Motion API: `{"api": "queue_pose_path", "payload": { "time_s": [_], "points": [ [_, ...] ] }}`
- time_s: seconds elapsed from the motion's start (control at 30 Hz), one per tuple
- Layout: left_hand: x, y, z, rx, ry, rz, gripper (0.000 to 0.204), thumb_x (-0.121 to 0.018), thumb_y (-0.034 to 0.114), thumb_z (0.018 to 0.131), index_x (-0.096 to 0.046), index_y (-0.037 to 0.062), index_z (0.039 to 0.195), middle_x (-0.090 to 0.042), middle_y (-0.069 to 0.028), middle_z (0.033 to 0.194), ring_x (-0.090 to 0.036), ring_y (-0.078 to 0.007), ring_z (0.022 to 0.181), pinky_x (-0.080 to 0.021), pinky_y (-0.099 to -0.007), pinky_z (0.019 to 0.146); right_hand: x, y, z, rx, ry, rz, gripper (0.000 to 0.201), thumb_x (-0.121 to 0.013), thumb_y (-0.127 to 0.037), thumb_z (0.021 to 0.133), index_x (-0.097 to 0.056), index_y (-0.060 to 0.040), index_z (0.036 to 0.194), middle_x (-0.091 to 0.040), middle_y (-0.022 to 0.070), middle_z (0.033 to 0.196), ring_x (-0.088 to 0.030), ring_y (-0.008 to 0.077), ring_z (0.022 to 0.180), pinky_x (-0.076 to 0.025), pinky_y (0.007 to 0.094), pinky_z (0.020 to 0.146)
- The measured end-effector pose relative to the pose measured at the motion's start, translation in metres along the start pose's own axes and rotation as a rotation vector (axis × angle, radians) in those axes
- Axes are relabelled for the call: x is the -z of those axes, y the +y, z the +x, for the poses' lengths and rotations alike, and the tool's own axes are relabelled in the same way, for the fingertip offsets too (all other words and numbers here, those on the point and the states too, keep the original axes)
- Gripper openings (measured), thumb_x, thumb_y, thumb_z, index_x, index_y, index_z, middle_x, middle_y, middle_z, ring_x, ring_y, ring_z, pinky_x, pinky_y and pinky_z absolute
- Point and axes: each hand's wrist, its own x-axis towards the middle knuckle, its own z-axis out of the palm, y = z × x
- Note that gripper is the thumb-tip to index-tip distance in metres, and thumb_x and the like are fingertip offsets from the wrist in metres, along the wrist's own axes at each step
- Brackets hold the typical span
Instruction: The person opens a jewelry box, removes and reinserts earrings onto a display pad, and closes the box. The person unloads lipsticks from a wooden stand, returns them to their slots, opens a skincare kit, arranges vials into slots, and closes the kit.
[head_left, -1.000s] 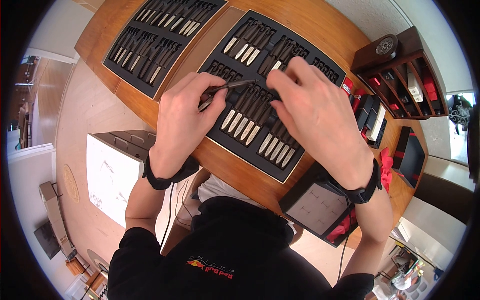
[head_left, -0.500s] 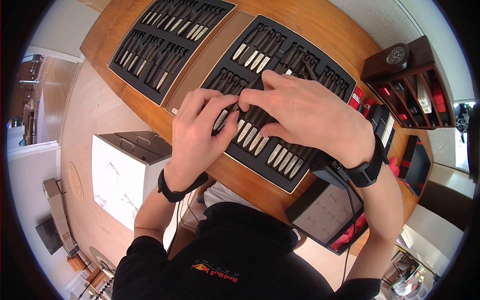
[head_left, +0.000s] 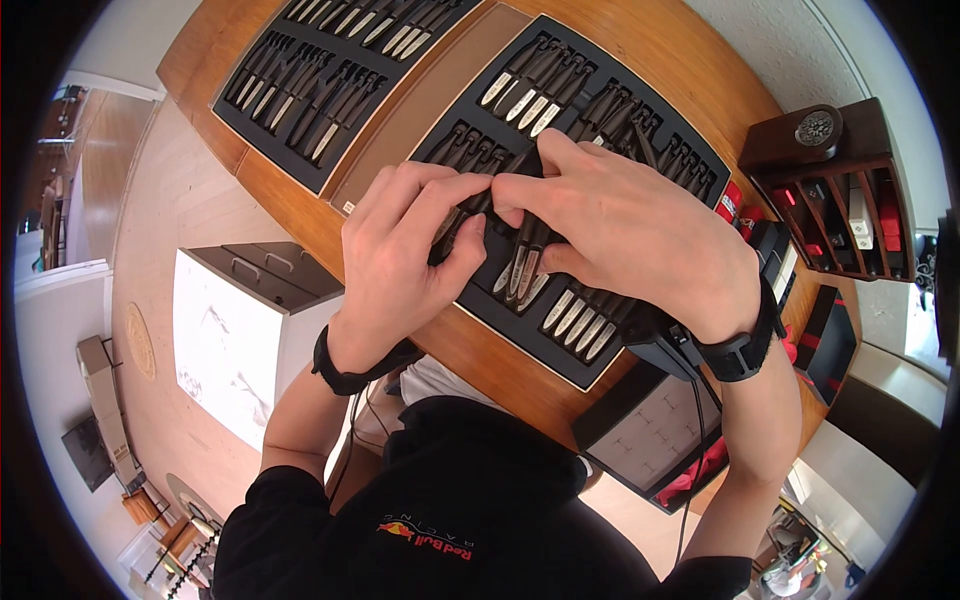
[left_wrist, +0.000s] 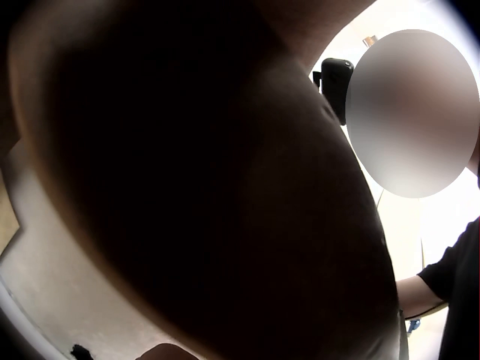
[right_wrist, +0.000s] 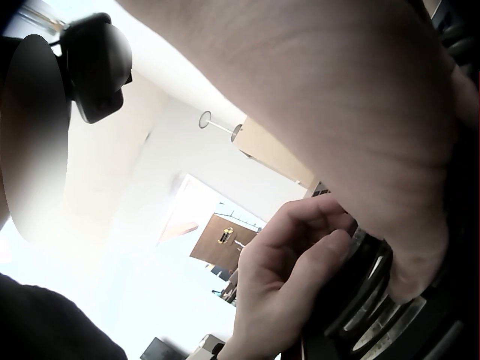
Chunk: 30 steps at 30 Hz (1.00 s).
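Observation:
A black-lined tray (head_left: 480, 290) on the table holds rows of slim dark pieces (head_left: 575, 325) with pale, labelled, rounded ends. My left hand (head_left: 395, 260) is over its near left part, index finger and thumb bent around one slim dark piece (head_left: 447, 225). Close against those fingertips, my right hand (head_left: 640, 225) curls over the middle of the tray. Its thumb bears on a small bunch of slim pieces (head_left: 520, 275), which lean over the ones beneath. In the right wrist view that thumb presses near their shiny ends (right_wrist: 390, 326). The right fingertips are partly hidden.
A second filled tray (head_left: 300, 165) lies at the far left, beyond a brown strip (head_left: 425, 85). To the right stand a dark wooden shelf unit (head_left: 830, 190) and an open black box (head_left: 830, 345). Another box (head_left: 650, 425) with red cloth sits at the near edge.
The left hand has lowered a slim dark piece from above the tray to its left slots. The right hand has come down beside it, and the pieces under its thumb now stand bunched and tilted.

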Motion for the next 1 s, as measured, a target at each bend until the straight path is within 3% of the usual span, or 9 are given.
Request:
{"api": "queue_pose_path", "payload": {
  "time_s": [0.33,0.57,0.67,0.73,1.0],
  "points": [
    [0.000,-0.001,0.001,-0.085,0.012,0.003,0.035,-0.082,0.007,0.072,-0.078,0.0088,0.106,-0.069,-0.0058,0.098,-0.067,-0.0261,0.086,-0.055,-0.0362,0.072,-0.005,0.000,-0.009,0.007,0.085,-0.018,0.033,-0.081,0.000,0.080,-0.064,-0.0103,0.106,-0.053,0.0082,0.100,-0.062,0.0308,0.099,-0.052,0.0444,0.086],
    [0.003,0.000,0.001,-0.088,-0.019,0.007,0.038,-0.083,0.010,0.069,-0.078,0.0091,0.107,-0.069,-0.0061,0.100,-0.067,-0.0261,0.087,-0.054,-0.0367,0.072,0.003,0.008,-0.011,0.008,-0.026,0.055,0.039,-0.080,0.003,0.079,-0.062,-0.0098,0.111,-0.054,0.0091,0.103,-0.061,0.0313,0.105,-0.051,0.0425,0.090],
    [0.004,0.002,0.001,-0.040,-0.080,0.006,0.037,-0.080,0.007,0.074,-0.077,0.0049,0.110,-0.069,-0.0120,0.107,-0.067,-0.0299,0.094,-0.055,-0.0374,0.081,0.002,0.006,-0.009,0.009,-0.012,0.046,0.039,-0.080,0.004,0.080,-0.061,-0.0097,0.111,-0.054,0.0094,0.103,-0.062,0.0316,0.106,-0.051,0.0427,0.090],
    [0.001,0.000,0.001,-0.079,-0.023,0.022,0.038,-0.082,0.009,0.070,-0.078,0.0096,0.107,-0.069,-0.0059,0.100,-0.066,-0.0259,0.087,-0.054,-0.0362,0.073,0.000,0.005,-0.009,0.002,-0.014,0.027,0.039,-0.080,0.003,0.080,-0.061,-0.0098,0.112,-0.054,0.0095,0.104,-0.062,0.0317,0.106,-0.051,0.0429,0.090],
    [0.002,0.001,0.001,-0.076,-0.028,0.035,0.037,-0.082,0.008,0.070,-0.078,0.0099,0.107,-0.068,-0.0057,0.099,-0.065,-0.0259,0.086,-0.054,-0.0360,0.072,-0.007,0.011,-0.008,0.009,0.027,0.006,0.040,-0.083,0.000,0.080,-0.061,-0.0095,0.113,-0.055,0.0097,0.104,-0.063,0.0323,0.106,-0.051,0.0430,0.090]
  ]
}}
